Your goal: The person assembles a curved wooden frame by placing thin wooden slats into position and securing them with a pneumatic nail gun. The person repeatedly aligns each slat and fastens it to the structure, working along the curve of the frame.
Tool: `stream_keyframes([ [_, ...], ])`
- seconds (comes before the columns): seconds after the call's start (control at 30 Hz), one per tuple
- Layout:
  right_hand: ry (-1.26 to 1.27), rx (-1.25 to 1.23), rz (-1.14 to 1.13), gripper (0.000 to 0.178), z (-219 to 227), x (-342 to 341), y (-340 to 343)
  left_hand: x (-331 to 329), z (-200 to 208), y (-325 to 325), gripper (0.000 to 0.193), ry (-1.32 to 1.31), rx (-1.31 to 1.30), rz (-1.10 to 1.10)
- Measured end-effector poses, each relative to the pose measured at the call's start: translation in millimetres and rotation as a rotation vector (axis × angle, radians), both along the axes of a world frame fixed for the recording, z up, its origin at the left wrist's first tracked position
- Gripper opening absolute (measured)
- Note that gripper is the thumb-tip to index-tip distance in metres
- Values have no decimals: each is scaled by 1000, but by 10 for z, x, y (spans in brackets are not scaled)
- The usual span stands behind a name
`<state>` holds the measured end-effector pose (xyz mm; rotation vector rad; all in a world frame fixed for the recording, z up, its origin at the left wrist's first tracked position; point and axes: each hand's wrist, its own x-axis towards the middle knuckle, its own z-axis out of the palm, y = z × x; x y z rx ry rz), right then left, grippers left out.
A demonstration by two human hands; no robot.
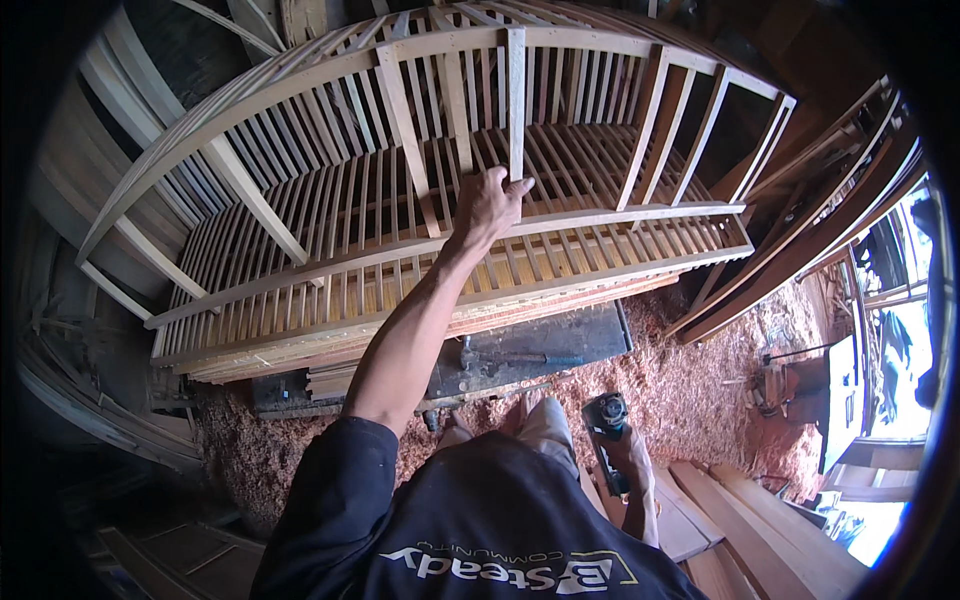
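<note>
One great slatted wooden frame (408, 140) fills the upper middle of the frame, its curved top rail bowing across, its many slats running down to the straight rails along the near side. Reddish shavings (720, 390) carpet the floor from lower left to right of centre. A dark workbench (590, 340) sits at the centre, just under the near edge of the slatwork; a pile of thin boards (560, 300) lies between the two, and I'd judge it serves to prop the work up to arm's reach. At the lower right, long planks (750, 520) lie side by side, apart from the bench.

One pale upright (516, 100) hangs from the top rail near upper centre. The left hand (490, 205) pinches it near its lower end, thumb to the right, fingers folded to the left, probably to keep it steady; whether that end meets the rail, I can't tell behind the hand. A dark green-and-black power tool (605, 415) is below centre-right, the right hand (630, 455) wrapped round it, some fingers hidden. It's held low by the leg, seemingly to stay clear of the slats. Smallest, a long-handled tool (530, 358), perhaps a hammer, rests on the bench.
</note>
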<state>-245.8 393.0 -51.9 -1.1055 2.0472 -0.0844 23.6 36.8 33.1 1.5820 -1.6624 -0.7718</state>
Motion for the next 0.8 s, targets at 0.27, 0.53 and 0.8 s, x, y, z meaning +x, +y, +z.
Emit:
stream_keyframes([
  [0.27, -35, -89, 133, 46, -59, -494, -193, -17, -170, -45, 78, -75, -117, 118],
  [0.53, -96, -211, 351, 43, -85, -963, -657, -215, -167, 91, 86, 11, -150, 265],
  [0.8, -75, -102, 366, 42, 43, -1007, -748, -227, -216, 24, 72, 371, -72, 150],
])
